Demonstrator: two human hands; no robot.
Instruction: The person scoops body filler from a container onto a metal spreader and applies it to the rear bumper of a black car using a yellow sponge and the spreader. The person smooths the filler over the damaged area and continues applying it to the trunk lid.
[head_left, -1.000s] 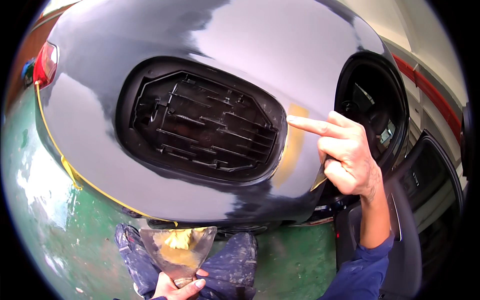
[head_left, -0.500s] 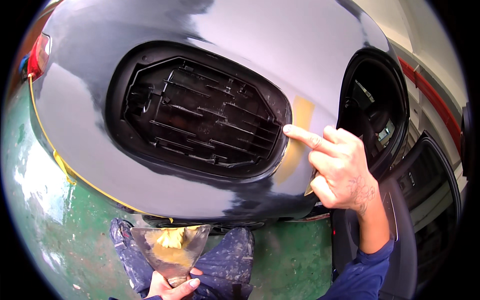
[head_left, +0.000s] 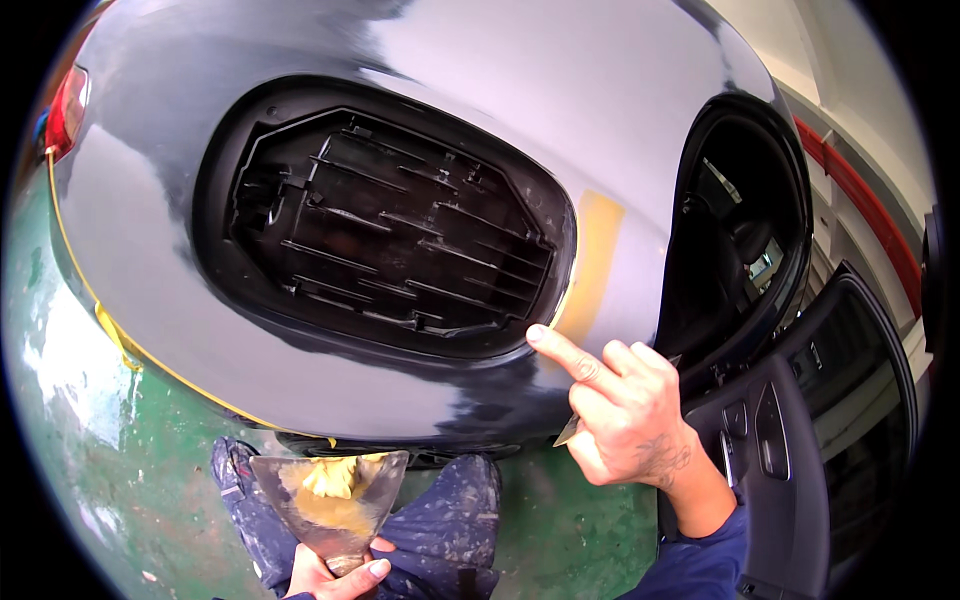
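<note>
My left hand (head_left: 330,582) grips the handle of a wide putty knife (head_left: 325,515) low in front of me, its blade upward. A lump of pale yellow filler (head_left: 333,478) lies on the blade. My right hand (head_left: 628,412) is over the grey car body panel (head_left: 540,60), its index finger stretched to the lower right rim of an oval black ribbed recess (head_left: 400,240). The other fingers are curled round a thin flat scraper (head_left: 567,432), mostly hidden by the hand. A tan filler strip (head_left: 598,265) runs beside the recess; a thin pale yellow line follows the rim.
An open car door (head_left: 770,440) stands at the right, below a dark window opening (head_left: 735,220). Yellow tape (head_left: 118,335) edges the panel at left, under a red tail light (head_left: 68,112). My knees (head_left: 455,520) are bent above the green floor (head_left: 180,480).
My right index fingertip has moved down and left along the recess rim, from the right side toward the lower corner. A pale yellow line now shows on the rim. The left hand still holds the putty knife.
</note>
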